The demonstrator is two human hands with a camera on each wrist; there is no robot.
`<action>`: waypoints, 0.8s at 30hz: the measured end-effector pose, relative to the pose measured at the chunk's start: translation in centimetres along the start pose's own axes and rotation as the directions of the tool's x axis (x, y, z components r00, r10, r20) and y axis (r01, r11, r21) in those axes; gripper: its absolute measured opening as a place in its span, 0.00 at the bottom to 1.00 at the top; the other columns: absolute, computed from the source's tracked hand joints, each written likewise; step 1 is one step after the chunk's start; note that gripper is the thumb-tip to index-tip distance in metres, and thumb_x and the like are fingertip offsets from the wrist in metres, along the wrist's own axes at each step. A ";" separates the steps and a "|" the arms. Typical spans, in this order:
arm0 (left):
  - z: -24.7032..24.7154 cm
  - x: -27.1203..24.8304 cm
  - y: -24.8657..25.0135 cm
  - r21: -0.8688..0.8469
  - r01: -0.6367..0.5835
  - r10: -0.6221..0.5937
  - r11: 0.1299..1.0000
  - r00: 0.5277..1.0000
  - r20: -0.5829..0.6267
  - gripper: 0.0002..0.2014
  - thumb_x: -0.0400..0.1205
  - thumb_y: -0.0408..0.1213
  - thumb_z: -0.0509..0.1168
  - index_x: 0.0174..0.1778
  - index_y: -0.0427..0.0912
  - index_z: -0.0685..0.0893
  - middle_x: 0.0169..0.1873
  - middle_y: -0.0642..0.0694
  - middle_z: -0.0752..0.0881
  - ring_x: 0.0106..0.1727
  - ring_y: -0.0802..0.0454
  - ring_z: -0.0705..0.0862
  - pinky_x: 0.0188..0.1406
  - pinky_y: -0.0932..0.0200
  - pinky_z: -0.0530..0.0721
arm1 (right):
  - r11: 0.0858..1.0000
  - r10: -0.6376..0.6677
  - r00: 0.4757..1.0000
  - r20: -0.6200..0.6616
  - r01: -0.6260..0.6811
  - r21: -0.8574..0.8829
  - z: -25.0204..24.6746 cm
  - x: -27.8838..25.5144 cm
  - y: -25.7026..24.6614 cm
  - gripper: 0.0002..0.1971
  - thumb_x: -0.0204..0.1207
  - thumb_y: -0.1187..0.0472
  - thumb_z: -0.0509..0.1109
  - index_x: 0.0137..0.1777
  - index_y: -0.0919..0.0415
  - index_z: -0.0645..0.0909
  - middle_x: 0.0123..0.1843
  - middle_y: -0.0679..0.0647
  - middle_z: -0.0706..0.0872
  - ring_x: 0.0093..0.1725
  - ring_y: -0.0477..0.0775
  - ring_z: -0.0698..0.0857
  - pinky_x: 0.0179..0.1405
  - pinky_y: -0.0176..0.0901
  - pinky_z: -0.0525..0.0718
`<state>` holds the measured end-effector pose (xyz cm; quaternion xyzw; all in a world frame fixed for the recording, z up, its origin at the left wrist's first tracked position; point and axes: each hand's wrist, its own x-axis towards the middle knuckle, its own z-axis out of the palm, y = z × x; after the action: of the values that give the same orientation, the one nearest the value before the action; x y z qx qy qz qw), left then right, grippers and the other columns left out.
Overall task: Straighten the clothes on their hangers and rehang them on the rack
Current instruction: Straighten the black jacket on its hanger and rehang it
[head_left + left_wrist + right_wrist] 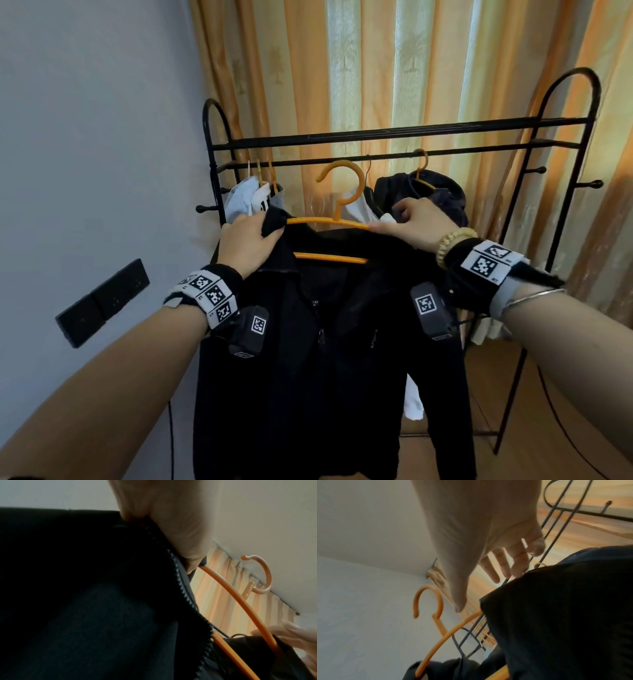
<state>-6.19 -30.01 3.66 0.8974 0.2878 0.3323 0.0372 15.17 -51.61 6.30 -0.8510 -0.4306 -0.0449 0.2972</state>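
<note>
The black zip jacket (325, 342) hangs on an orange hanger (330, 222) held up in front of the black rack (394, 132), well below its rails, with the hook free in the air. The left hand (248, 241) has a closed grip on the jacket's shoulder, fabric bunched between thumb and fingers right at the hanger's left end. The right hand (416, 221) rests on the other shoulder; the right wrist view shows its fingers (503, 563) spread and fairly straight, so that grip is wide and more a press than a hold, with the thumb lying close to the hanger arm. The step in hand looks like seating both shoulders squarely before hanging. To do it well, the left hand should draw the bunched cloth outward along the hanger arm until the seam sits at the tip, while the right hand smooths its side to match, so the collar centres under the hook. The jacket is unzipped at the top, so pulling one side harder would likely slide it off. For hanging, the gap on the lower rail between the light garments (250, 198) and the dark jacket (428, 192) seems the natural slot.
</note>
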 end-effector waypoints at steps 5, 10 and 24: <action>0.0 -0.9 0.5 0.052 -0.002 0.001 0.999 1.000 0.015 0.12 0.83 0.51 0.58 0.48 0.48 0.81 0.40 0.46 0.82 0.52 0.40 0.81 0.54 0.43 0.79 | 0.995 0.066 0.990 0.125 -0.057 -0.079 1.9 -0.8 -1.9 0.11 0.72 0.59 0.70 0.45 0.69 0.86 0.28 0.58 0.88 0.28 0.53 0.89 0.31 0.44 0.89; 0.4 -0.7 -0.1 0.225 -0.001 -0.004 0.974 1.000 0.021 0.13 0.83 0.51 0.54 0.47 0.47 0.79 0.37 0.48 0.77 0.46 0.38 0.79 0.45 0.47 0.75 | 0.995 -0.073 0.997 -0.013 0.073 0.074 1.9 -1.0 -2.0 0.12 0.73 0.68 0.63 0.49 0.63 0.88 0.39 0.61 0.90 0.27 0.56 0.88 0.29 0.40 0.89; 0.7 -0.8 2.2 0.092 0.067 -0.066 0.994 0.998 -0.011 0.22 0.84 0.55 0.55 0.54 0.35 0.75 0.50 0.35 0.83 0.55 0.35 0.80 0.53 0.40 0.80 | 0.947 -0.233 0.972 -0.004 0.226 -0.228 -0.2 -0.5 -3.0 0.27 0.75 0.43 0.66 0.70 0.57 0.75 0.63 0.55 0.81 0.65 0.60 0.78 0.66 0.58 0.74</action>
<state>-5.17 -32.17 3.18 0.8868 0.3326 0.3208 0.0057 12.58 -50.75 7.69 -0.8226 -0.5142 -0.1409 0.1977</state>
